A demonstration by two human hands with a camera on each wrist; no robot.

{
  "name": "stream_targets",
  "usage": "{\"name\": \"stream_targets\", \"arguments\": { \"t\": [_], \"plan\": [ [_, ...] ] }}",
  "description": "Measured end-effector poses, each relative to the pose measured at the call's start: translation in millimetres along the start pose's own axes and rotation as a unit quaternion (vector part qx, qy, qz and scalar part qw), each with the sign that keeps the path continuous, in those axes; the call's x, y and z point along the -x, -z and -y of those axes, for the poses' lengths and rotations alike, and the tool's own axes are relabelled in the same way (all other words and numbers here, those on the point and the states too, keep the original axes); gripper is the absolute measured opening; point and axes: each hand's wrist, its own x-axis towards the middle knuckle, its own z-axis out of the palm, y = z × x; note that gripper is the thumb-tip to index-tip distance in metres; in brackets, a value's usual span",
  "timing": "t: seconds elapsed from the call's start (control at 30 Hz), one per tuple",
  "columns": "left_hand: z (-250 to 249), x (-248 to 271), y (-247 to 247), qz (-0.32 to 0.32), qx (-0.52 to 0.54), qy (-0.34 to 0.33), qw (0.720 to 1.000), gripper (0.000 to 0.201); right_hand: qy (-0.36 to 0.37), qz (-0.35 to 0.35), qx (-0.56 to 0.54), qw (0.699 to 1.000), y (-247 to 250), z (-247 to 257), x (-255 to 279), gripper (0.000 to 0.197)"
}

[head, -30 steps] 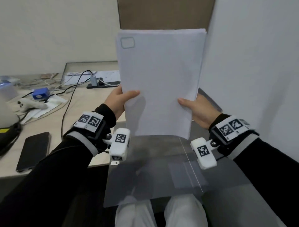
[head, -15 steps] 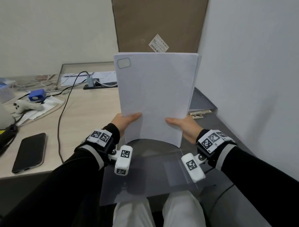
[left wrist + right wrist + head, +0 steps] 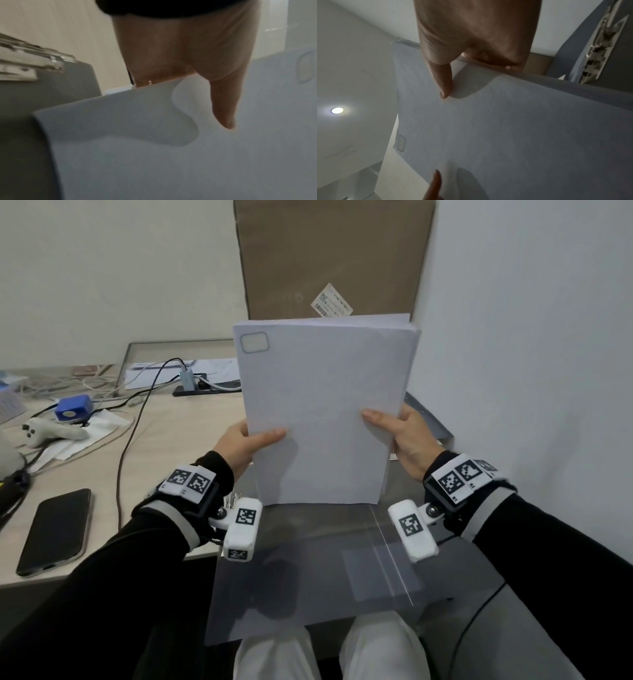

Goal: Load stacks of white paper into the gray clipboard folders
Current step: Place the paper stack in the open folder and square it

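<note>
A thick stack of white paper (image 3: 322,405) stands upright on its lower edge on the open gray clipboard folder (image 3: 308,583) that lies across my lap. My left hand (image 3: 248,441) grips the stack's left edge, thumb on the front sheet. My right hand (image 3: 399,428) grips the right edge the same way. In the left wrist view the thumb of the left hand (image 3: 221,108) presses on the paper (image 3: 171,162), and the folder's metal clip (image 3: 25,63) shows at the left. In the right wrist view the right hand (image 3: 447,86) pinches the paper (image 3: 505,135). A second gray folder (image 3: 428,419) lies behind the stack.
A brown cardboard sheet (image 3: 329,258) leans against the wall behind the stack. The wooden desk (image 3: 171,446) at the left carries a black phone (image 3: 54,530), a white game controller (image 3: 51,433), a blue box (image 3: 73,407) and several cables. A white wall stands close on the right.
The paper stack has come down from raised in the air until its lower edge rests on the folder. Both hands went down with it and kept their grip.
</note>
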Motion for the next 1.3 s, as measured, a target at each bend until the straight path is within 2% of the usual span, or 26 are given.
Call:
{"name": "stream_targets", "arguments": {
  "t": [0.13,0.2,0.27,0.4,0.5,0.57,0.7,0.8,0.87,1.0,1.1,1.17,1.23,1.3],
  "plan": [
    [-36.2,-3.8,-4.8,0.005,0.033,-0.064,0.997,0.046,0.028,-0.012,0.008,1.000,-1.2,9.1,-2.2,0.042],
    [-43.5,-5.0,-11.9,0.000,0.021,-0.067,0.998,0.023,0.039,-0.021,0.038,0.998,-5.8,7.8,-2.2,0.045],
    [-43.1,-6.3,-16.5,-0.023,0.021,-0.064,0.997,0.014,0.046,-0.032,0.061,0.997,-9.6,3.3,-2.1,0.043],
    [-28.6,-3.0,-17.1,-0.052,0.033,-0.026,0.998,0.012,0.046,-0.054,0.068,0.995,-10.0,-6.1,2.8,0.035],
    [-18.7,0.3,-18.1,-0.056,0.031,0.000,0.998,0.024,0.023,-0.055,0.067,0.996,-8.3,-16.1,5.9,0.029],
    [-17.4,1.5,-18.5,-0.051,0.035,0.005,0.998,0.025,0.004,-0.055,0.063,0.996,-7.4,-22.5,7.6,0.024],
    [-11.4,1.4,-16.5,-0.052,0.025,0.017,0.998,0.020,-0.026,-0.038,0.070,0.996,-2.8,-30.5,8.6,0.031],
    [-5.7,3.0,-18.8,-0.081,0.016,0.028,0.996,0.011,-0.067,-0.006,0.083,0.994,3.4,-38.3,10.4,0.038],
    [-5.4,3.4,-21.3,-0.106,0.002,0.022,0.994,0.003,-0.086,0.014,0.104,0.991,5.7,-42.7,14.2,0.033],
    [-16.0,5.4,-26.8,-0.132,-0.028,0.028,0.990,0.017,-0.063,-0.008,0.147,0.987,2.7,-37.8,21.6,0.031],
    [-23.5,7.5,-24.1,-0.139,-0.037,0.060,0.988,0.024,-0.074,0.003,0.150,0.986,0.2,-29.7,27.3,0.032],
    [-22.9,11.3,-17.5,-0.115,-0.068,0.122,0.984,0.028,-0.123,0.022,0.147,0.981,1.5,-30.1,31.8,0.031],
    [-18.1,20.2,-10.6,-0.067,-0.096,0.204,0.972,0.018,-0.182,0.025,0.153,0.971,3.9,-36.6,37.2,0.033],
    [-8.8,28.9,-2.6,-0.080,-0.102,0.244,0.961,0.017,-0.238,0.019,0.168,0.956,7.2,-47.1,43.2,0.037]
  ]
}}
